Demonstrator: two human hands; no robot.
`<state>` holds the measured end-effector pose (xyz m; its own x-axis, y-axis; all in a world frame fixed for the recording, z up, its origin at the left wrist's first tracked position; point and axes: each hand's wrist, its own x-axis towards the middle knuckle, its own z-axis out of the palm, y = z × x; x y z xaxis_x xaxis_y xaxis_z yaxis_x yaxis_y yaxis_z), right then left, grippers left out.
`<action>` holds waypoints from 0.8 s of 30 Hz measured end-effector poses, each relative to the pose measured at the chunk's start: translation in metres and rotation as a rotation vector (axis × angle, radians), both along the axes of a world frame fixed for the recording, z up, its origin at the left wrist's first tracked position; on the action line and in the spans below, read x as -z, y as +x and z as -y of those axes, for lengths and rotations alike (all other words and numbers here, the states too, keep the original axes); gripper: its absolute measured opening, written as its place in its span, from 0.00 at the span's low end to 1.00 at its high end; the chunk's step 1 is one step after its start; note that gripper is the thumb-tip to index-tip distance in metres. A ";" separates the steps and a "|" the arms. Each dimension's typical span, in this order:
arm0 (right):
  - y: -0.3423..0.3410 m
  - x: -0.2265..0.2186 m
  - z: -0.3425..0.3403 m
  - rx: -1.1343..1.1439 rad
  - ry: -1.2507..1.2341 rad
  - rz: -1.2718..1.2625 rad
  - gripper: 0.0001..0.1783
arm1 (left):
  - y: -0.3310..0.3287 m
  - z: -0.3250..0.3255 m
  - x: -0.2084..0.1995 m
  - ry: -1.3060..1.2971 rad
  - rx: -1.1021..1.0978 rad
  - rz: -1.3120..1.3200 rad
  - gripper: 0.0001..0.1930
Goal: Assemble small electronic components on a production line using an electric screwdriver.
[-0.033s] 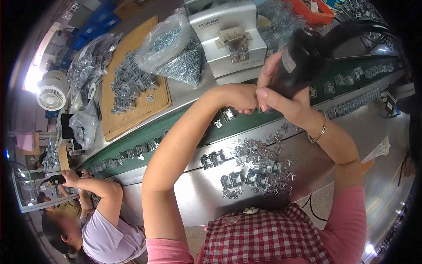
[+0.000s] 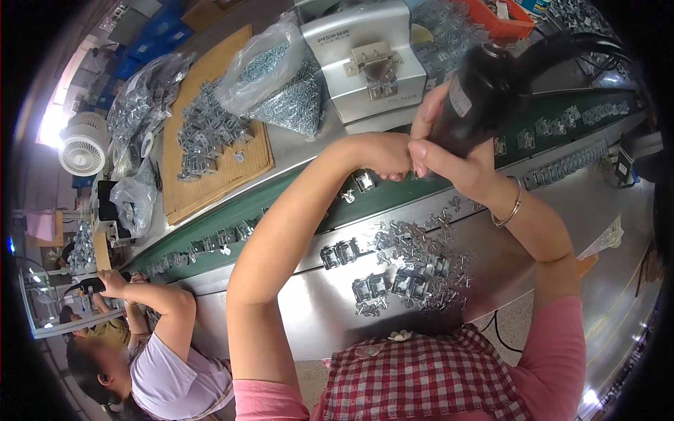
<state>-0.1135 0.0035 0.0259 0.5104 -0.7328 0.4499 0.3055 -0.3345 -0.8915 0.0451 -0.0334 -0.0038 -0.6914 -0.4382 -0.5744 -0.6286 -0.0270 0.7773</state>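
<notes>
My right hand point(image 2: 456, 151) is closed round a black electric screwdriver point(image 2: 474, 105), which is tilted, with a thick cable at its top end. Close beside it, over the green conveyor belt, my left hand point(image 2: 386, 156) is closed with its fingers curled under. A bit of metal shows below the two hands, but what my left fingers grip is hidden. A square metal bracket point(image 2: 364, 182) and a small metal part point(image 2: 347, 197) lie on the belt by my left hand. On the steel table nearer me is a pile of small metal parts point(image 2: 414, 242) with several brackets point(image 2: 404, 281).
A silver screw-feeding machine point(image 2: 361, 63) stands behind the green belt point(image 2: 225, 221). Left of it are a bag of screws point(image 2: 288, 95) and cardboard point(image 2: 193, 200) heaped with brackets point(image 2: 207, 133). An orange bin point(image 2: 502, 24) stands at the far right. Another person point(image 2: 172, 351) works at left.
</notes>
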 end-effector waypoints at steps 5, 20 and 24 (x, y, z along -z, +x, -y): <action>-0.004 0.019 0.000 0.018 -0.160 0.002 0.20 | 0.001 0.003 0.015 -0.161 0.046 -0.410 0.11; -0.022 0.006 0.008 0.084 -0.141 0.095 0.17 | 0.021 -0.048 -0.022 -0.807 -0.045 0.380 0.24; -0.006 0.008 0.020 0.083 -0.001 0.037 0.17 | 0.025 -0.071 0.005 -1.022 -0.114 0.260 0.21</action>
<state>-0.1196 -0.0167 0.0183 0.4313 -0.7713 0.4681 0.3094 -0.3609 -0.8798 0.0696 0.0372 -0.0089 -0.5249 -0.8509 -0.0203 -0.8135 0.4945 0.3060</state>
